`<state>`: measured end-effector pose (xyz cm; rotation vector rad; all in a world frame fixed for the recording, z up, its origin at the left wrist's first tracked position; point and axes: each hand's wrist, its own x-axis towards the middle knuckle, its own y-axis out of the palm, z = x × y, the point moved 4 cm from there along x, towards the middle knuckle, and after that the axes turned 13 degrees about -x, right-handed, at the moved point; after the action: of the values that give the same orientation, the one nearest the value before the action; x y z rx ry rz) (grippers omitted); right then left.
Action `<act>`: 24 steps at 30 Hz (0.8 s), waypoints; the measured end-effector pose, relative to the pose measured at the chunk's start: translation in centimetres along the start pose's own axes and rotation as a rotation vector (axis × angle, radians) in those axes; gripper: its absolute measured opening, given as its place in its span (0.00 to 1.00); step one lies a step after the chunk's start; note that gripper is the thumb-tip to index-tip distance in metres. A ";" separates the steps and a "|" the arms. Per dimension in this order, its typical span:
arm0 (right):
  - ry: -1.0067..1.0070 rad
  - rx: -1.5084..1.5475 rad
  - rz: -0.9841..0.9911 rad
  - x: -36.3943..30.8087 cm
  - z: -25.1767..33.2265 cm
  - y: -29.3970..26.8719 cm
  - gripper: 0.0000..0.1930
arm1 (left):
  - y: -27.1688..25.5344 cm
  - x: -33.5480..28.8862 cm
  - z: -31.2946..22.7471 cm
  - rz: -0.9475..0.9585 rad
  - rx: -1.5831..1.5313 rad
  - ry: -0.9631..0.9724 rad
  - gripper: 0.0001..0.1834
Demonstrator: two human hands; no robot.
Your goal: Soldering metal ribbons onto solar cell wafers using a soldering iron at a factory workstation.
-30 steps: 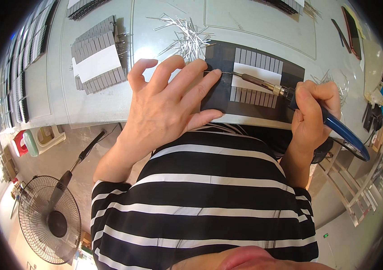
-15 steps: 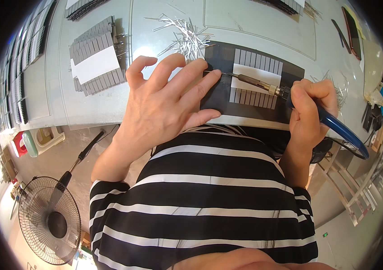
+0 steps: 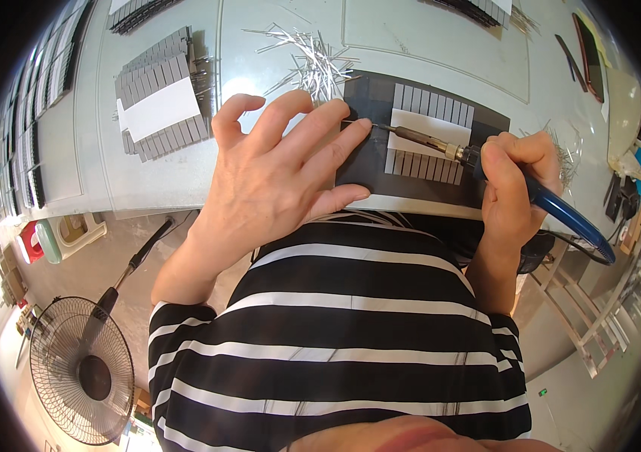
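My right hand [image 3: 520, 177] grips a soldering iron [image 3: 550, 200] with a blue handle. Its metal shaft [image 3: 418, 138] points left, across a panel of grey strips with a white band [image 3: 429, 129]. The iron's tip ends close to the index fingertip of my left hand [image 3: 271, 162]. That hand is spread, palm down, with its index finger resting on the left part of a dark board [image 3: 411, 184] under the panel. A thin wire seems to lie by the index and middle fingertips, mostly hidden. Just beyond the left hand is a loose heap of thin metal wires [image 3: 314, 64].
A stack of similar grey strip panels [image 3: 161, 109] lies left of my hand, with more stacks [image 3: 34, 120] along the far left. More thin wires [image 3: 565, 151] lie right of the iron. A phone [image 3: 590, 56] sits at the upper right. A floor fan [image 3: 83, 369] stands below the table, left.
My right hand and the soldering iron's handle have shifted very slightly left. The left hand stays spread in nearly the same place.
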<state>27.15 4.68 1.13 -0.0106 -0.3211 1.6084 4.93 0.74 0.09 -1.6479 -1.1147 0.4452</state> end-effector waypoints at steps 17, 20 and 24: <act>-0.143 -0.406 0.070 1.4 3.0 1.0 0.14 | -1.5 0.5 1.6 -0.061 0.113 -0.155 0.30; -0.128 -0.402 0.071 1.8 3.3 1.2 0.15 | -1.7 0.5 1.8 -0.080 0.103 -0.150 0.29; -0.106 -0.406 0.082 1.7 2.7 1.0 0.15 | -2.6 0.4 1.8 -0.104 0.118 -0.147 0.28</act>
<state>25.54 5.74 3.83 -0.2523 -0.7333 1.6036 2.61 2.16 1.84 -1.4660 -1.2529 0.5607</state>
